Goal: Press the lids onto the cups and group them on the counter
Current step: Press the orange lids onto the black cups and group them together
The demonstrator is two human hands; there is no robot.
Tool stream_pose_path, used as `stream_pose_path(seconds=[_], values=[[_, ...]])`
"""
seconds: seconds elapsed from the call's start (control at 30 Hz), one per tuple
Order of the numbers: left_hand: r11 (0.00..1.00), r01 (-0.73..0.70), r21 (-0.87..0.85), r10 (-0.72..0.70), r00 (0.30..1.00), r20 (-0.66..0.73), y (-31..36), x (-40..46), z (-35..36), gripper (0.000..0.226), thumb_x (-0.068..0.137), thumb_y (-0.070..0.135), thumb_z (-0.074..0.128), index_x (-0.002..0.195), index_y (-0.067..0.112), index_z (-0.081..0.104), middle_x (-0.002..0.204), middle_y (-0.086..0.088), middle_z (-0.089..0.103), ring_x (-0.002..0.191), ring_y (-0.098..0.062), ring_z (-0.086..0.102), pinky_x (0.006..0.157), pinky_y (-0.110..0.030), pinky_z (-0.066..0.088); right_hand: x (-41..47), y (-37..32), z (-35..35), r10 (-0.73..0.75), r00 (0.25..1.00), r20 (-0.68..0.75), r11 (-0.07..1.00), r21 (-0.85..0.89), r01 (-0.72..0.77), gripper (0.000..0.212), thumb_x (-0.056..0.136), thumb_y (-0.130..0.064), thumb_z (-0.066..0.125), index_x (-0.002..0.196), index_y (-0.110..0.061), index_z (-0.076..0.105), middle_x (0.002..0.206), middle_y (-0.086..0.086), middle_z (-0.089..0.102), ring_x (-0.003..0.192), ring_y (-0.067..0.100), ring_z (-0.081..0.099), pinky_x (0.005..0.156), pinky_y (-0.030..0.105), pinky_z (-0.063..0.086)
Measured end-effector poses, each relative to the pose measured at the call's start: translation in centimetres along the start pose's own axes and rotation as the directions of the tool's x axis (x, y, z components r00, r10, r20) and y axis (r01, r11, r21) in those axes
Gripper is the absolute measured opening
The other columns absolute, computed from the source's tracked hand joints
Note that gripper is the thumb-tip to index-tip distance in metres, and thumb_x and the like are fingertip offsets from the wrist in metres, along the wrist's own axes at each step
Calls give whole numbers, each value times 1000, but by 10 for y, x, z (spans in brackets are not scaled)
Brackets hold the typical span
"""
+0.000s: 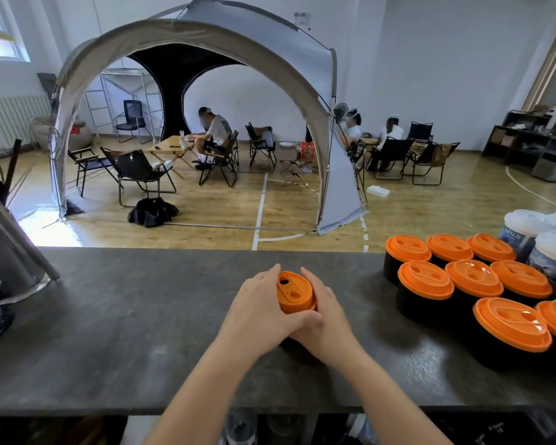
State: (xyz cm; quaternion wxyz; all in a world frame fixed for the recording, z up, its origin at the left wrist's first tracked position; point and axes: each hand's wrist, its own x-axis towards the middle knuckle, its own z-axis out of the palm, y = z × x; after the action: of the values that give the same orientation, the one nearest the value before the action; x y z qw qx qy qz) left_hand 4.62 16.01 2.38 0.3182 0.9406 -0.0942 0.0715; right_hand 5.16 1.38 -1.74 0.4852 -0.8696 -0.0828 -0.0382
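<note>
At far left of dark counter (116,316), metal jug (7,252). Mid-counter, left hand (264,309) and right hand (325,313) wrap curled fingers round orange lid (294,292), squeezing it onto black cup beneath, mostly hidden. Likely sealing step; next, slide cup right to join lidded cups (469,284), well apart.
</note>
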Motion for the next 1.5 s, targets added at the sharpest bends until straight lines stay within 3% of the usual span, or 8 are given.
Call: stream_pose_path(seconds=[0.27, 0.47, 0.6, 0.73, 0.9, 1.2, 1.33, 1.5], values=[[995, -32, -98, 32, 999, -5, -17, 2, 4, 99, 68, 65, 77, 151, 37, 31, 144, 17, 47, 132, -8, 43, 111, -31, 36, -6, 7, 22, -82, 984, -155, 993, -97, 67, 94, 71, -51, 80, 146, -34, 26, 131, -13, 56, 114, 8, 58, 96, 27, 51], [978, -44, -205, 76, 985, 154, -28, 9, -12, 106, 69, 51, 84, 154, 37, 21, 151, 18, 32, 136, -4, 36, 112, -28, 35, -9, 7, 10, -57, 998, -14, 998, 30, 58, 90, 68, -59, 79, 136, -47, 21, 131, -29, 45, 122, -1, 49, 104, 26, 45], [982, -75, -171, 77, 997, 6, -37, 7, -17, 85, 70, 46, 85, 144, 35, 45, 147, 20, 38, 134, -3, 40, 114, -32, 37, 0, 15, -2, -32, 999, -33, 993, 109, 35, 82, 66, -48, 83, 123, -49, 24, 124, -17, 57, 120, 4, 55, 103, 38, 49], [983, -52, -177, 45, 998, -44, -32, 1, -3, 78, 72, 56, 80, 141, 39, 47, 147, 20, 44, 129, 0, 42, 107, -23, 36, 6, 9, 0, -60, 997, 40, 996, 66, 57, 96, 72, -40, 83, 143, -50, 20, 129, -15, 43, 122, 7, 50, 97, 29, 51], [983, -25, -182, 15, 998, -56, -34, 1, 10, 74, 73, 59, 76, 133, 46, 35, 135, 22, 47, 122, -2, 45, 104, -26, 41, 7, 12, 8, -107, 994, -4, 994, 20, 107, 84, 73, -40, 82, 142, -42, 33, 138, -22, 44, 129, 1, 44, 106, 29, 45], [959, -30, -281, 36, 999, 15, -35, 1, 4, 88, 75, 47, 80, 136, 51, 17, 137, 26, 44, 123, 3, 40, 100, -19, 28, 4, 9, 11, -116, 992, -51, 993, -6, 116, 82, 72, -38, 84, 134, -44, 30, 126, -24, 48, 115, 1, 52, 89, 9, 44], [960, -25, -278, 44, 997, 62, -36, 1, 4, 100, 80, 46, 76, 150, 43, 5, 157, 16, 30, 136, -6, 35, 110, -27, 25, 2, 11, 14, -112, 992, -65, 993, 15, 113, 86, 70, -41, 85, 133, -48, 27, 127, -27, 45, 121, 3, 51, 100, 26, 49], [935, 65, -350, -20, 991, 131, -32, 1, 14, 69, 92, 37, 62, 144, 34, 17, 150, 7, 22, 128, -8, 32, 104, -25, 32, 6, 12, 17, -132, 989, -73, 991, -47, 129, 99, 64, -54, 82, 143, -42, 25, 139, -15, 43, 127, 5, 45, 106, 36, 46]])
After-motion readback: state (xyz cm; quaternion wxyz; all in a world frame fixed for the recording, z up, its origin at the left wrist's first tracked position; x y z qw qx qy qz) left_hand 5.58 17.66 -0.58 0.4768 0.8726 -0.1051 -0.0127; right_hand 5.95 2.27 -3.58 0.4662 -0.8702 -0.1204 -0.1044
